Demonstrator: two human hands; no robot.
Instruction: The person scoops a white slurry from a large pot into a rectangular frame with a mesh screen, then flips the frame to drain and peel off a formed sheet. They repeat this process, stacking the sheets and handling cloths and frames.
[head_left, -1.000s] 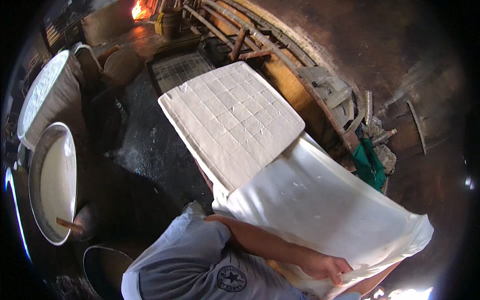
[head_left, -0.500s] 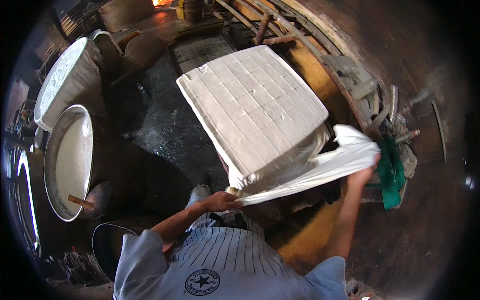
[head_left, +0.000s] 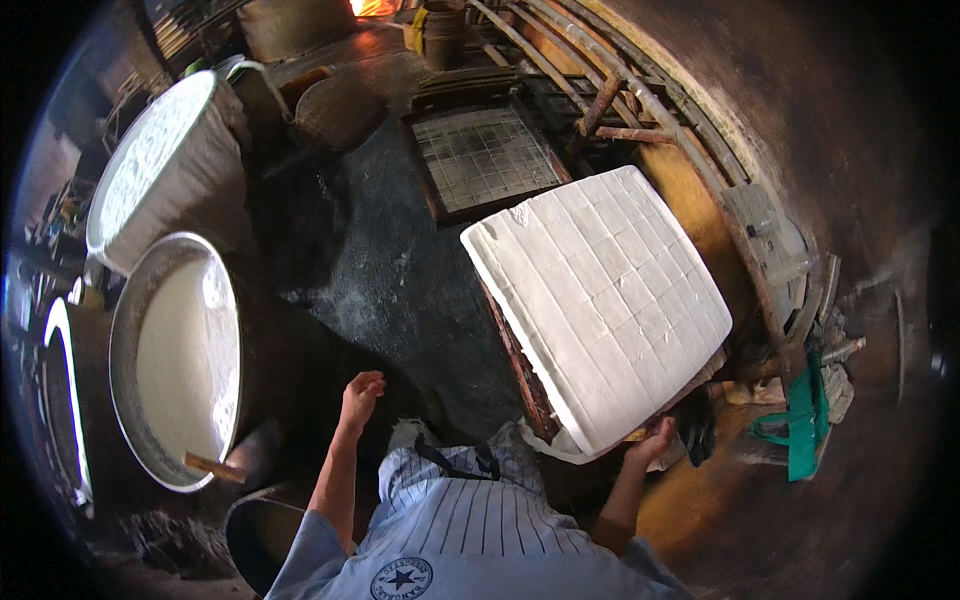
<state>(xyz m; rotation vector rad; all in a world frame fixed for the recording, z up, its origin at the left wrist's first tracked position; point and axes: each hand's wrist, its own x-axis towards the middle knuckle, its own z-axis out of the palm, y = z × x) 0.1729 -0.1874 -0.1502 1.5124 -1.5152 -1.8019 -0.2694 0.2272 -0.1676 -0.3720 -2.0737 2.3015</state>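
A broad white slab [head_left: 600, 300], scored with a grid and resembling pressed tofu, sits on a brown wooden frame [head_left: 517, 360] ahead of me to the right. White cloth [head_left: 562, 447] shows as a strip below its near left corner; the rest is hidden under the slab. My left hand [head_left: 362, 400] is in the air left of the slab, apart from it, fingers curled with nothing visible in them. My right hand [head_left: 652, 445] is at the slab's near right edge. Its fingers are partly hidden and blurred, so a grip on the cloth cannot be made out.
A wide metal pan of pale liquid [head_left: 185, 360] stands at left, a wooden stick [head_left: 214, 467] on its rim. Behind it is a large cloth-draped vat [head_left: 160, 120]. A gridded tray [head_left: 485, 155] lies beyond the slab. Green fabric [head_left: 803, 430] hangs at right; fire [head_left: 373, 8] glows far off.
The cloth stretched between both hands has dropped to the slab's near edge. My left hand has let go and moved away left. The view has shifted, placing the slab lower and further right.
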